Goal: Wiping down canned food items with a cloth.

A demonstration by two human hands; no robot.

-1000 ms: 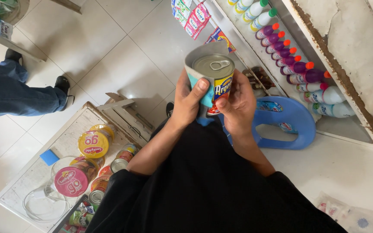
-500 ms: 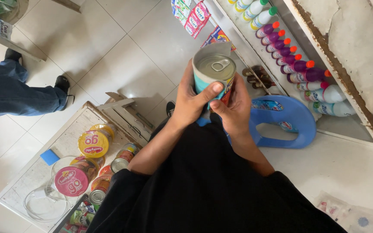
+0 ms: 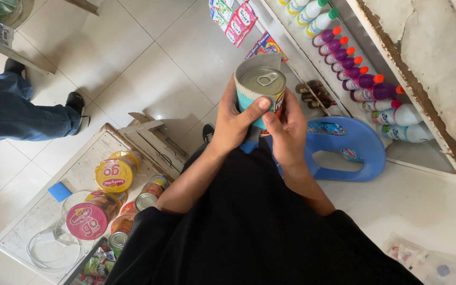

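Above the lap, out in front of the chest: gripping a teal-labelled tin can [image 3: 260,88] with a silver pull-tab lid, upright, between both hands. Left hand [image 3: 237,122] wrapping the can's left side, thumb pressing across the label; right hand [image 3: 288,128] closing on the right side, thumb lying against the label beside the left thumb. Standing on the white shelf [image 3: 312,63] beyond: a row of purple bottles [image 3: 352,66] with orange caps, white bottles alongside. Sitting just right of the hands: a blue plastic stool [image 3: 362,148]. Lying lower left on a low table [image 3: 38,211]: jars with yellow lid [image 3: 113,174] and pink lid [image 3: 86,221], small cans beside them.
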